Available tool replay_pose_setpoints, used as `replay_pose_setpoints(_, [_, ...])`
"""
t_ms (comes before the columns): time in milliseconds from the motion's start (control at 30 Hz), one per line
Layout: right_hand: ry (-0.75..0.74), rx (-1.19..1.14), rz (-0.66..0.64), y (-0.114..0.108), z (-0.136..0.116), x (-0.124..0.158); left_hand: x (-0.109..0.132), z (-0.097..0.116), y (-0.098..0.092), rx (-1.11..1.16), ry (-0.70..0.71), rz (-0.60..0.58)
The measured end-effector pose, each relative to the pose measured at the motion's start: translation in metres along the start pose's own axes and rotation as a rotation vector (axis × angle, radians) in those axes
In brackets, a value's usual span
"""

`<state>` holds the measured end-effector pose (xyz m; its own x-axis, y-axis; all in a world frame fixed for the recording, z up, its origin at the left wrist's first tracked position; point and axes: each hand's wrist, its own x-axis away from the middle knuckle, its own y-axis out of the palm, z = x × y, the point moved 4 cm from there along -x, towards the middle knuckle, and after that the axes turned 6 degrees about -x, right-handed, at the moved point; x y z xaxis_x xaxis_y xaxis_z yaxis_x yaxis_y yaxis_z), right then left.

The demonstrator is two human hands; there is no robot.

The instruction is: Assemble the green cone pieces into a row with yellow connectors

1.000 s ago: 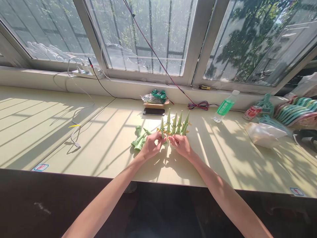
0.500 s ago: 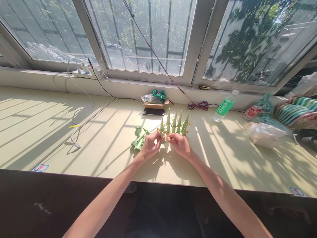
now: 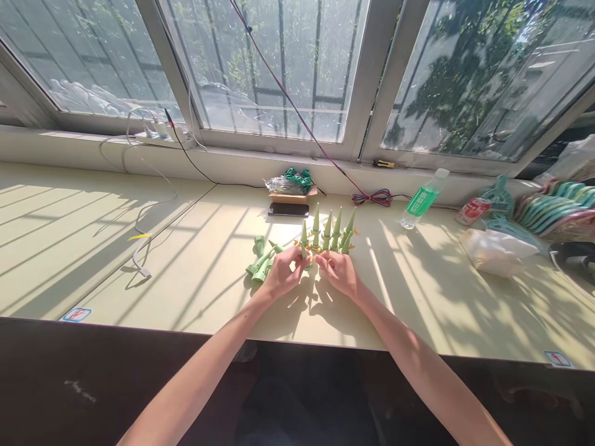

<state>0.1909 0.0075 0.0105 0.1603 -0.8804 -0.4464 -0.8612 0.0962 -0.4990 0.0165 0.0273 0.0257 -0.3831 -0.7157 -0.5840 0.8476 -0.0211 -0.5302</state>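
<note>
My left hand (image 3: 287, 271) is closed around a small green cone-shaped piece (image 3: 304, 251), its tip pointing up between the fingers. Close on its right, my right hand (image 3: 338, 269) has thumb and fingertips pinched together; whatever is in the pinch is too small to make out. Just beyond both hands stand several upright green cones (image 3: 327, 228) with small yellow-orange bits around their lower parts. Beside my left hand, several loose green cone-shaped pieces (image 3: 260, 265) lie in a pile on the pale table (image 3: 195, 272).
Behind the cones lie a black phone (image 3: 289, 210) and a small box (image 3: 289, 197) with green and clear wrapping. To the right are a bundled cable (image 3: 373, 197), a green-labelled bottle (image 3: 422, 201), a red can (image 3: 473, 210) and a white tissue pack (image 3: 495, 251). A white charging cable (image 3: 141, 248) lies left.
Both hands stay almost in place. My right hand's fingers have shifted slightly beside the held green piece; the standing cones and the loose pile have not moved.
</note>
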Motion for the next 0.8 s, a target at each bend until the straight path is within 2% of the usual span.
replay_pose_setpoints(233, [-0.018,-0.096,-0.019,0.0014,0.0,-0.0014,0.0001,-0.0016,-0.0014,-0.012,-0.027,0.011])
replay_pose_setpoints(567, [-0.004,-0.071,-0.062,0.0058,0.0024,0.0019,0.0009,0.0032,0.0007,-0.037,0.029,-0.02])
replay_pose_setpoints(800, [-0.008,-0.029,-0.003,0.0024,-0.0005,0.0003,-0.0003,-0.0018,0.0015,-0.016,-0.013,-0.002])
